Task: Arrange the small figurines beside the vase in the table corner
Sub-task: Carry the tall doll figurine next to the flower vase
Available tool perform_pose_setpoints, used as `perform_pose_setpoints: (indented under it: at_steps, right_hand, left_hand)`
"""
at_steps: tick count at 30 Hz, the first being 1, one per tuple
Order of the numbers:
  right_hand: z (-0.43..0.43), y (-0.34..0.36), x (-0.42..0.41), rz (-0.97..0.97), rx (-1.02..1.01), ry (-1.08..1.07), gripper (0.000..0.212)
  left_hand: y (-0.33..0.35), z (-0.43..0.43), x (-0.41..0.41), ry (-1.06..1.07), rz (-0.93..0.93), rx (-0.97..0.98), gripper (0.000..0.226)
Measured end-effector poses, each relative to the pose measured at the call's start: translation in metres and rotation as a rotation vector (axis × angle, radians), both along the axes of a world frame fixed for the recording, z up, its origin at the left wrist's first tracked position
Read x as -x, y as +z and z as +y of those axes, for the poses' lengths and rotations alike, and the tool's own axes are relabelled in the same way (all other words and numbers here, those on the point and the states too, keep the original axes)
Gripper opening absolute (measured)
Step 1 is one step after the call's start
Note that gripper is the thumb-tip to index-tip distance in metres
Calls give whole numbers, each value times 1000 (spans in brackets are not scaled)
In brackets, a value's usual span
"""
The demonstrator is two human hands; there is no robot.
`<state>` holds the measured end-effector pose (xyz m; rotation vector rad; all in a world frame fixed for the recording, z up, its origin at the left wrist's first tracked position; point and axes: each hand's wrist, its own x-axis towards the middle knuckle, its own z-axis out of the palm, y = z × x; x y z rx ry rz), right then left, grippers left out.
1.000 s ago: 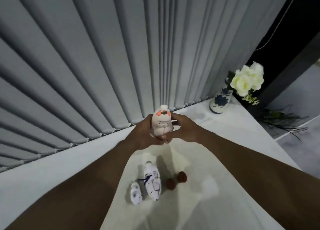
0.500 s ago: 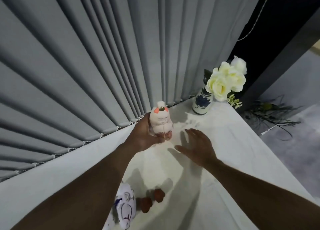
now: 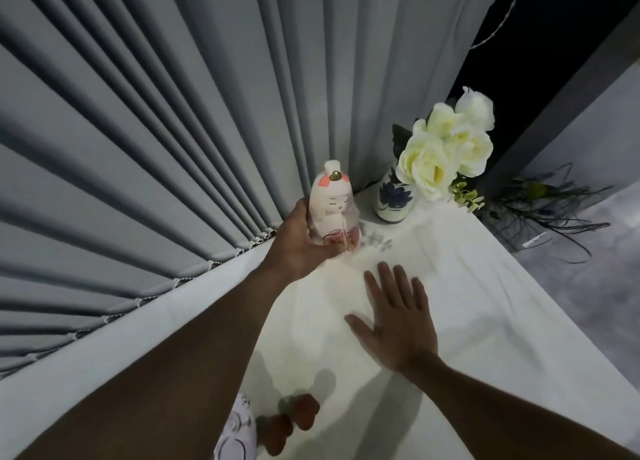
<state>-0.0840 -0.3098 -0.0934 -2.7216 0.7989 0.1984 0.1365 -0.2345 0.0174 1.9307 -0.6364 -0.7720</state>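
My left hand (image 3: 298,248) grips a white and pink doll figurine (image 3: 333,211) upright, just above the white tablecloth (image 3: 467,303), a short way left of the blue-flowered vase (image 3: 393,199) with cream roses in the far corner. My right hand (image 3: 398,321) hovers flat and open over the cloth, holding nothing. Near the bottom edge, two small brown figurines (image 3: 294,421) stand on the cloth. Beside them a white and blue figurine (image 3: 237,435) is partly hidden by my left forearm.
Grey pleated curtains (image 3: 156,130) hang close along the table's far-left edge. The table's right edge drops to a grey floor where dark dried stems (image 3: 547,213) lie. A dark post rises behind the vase.
My right hand let go of the doll and dropped flat over the cloth. My left hand carried the doll forward and right, closer to the vase; the view moved with it.
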Motion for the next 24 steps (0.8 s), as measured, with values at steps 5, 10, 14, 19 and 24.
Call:
perform_pose_setpoints:
  at_steps: [5, 10, 14, 19, 24]
  right_hand:
    - [-1, -1, 0, -3, -3, -1, 89]
    - [-1, -2, 0, -27, -9, -12, 89]
    - [-2, -3, 1, -43, -6, -12, 88]
    - [-3, -5, 2, -71, -18, -18, 88]
    - [-4, -1, 2, -38, -23, -18, 91]
  left_hand:
    - [3, -23, -2, 0, 2, 4, 84]
    - [-2, -41, -7, 5, -1, -25, 83]
    - [0, -51, -8, -2, 3, -30, 87]
    - [0, -54, -13, -7, 3, -83, 93]
    - [13, -41, -5, -13, -32, -160, 102]
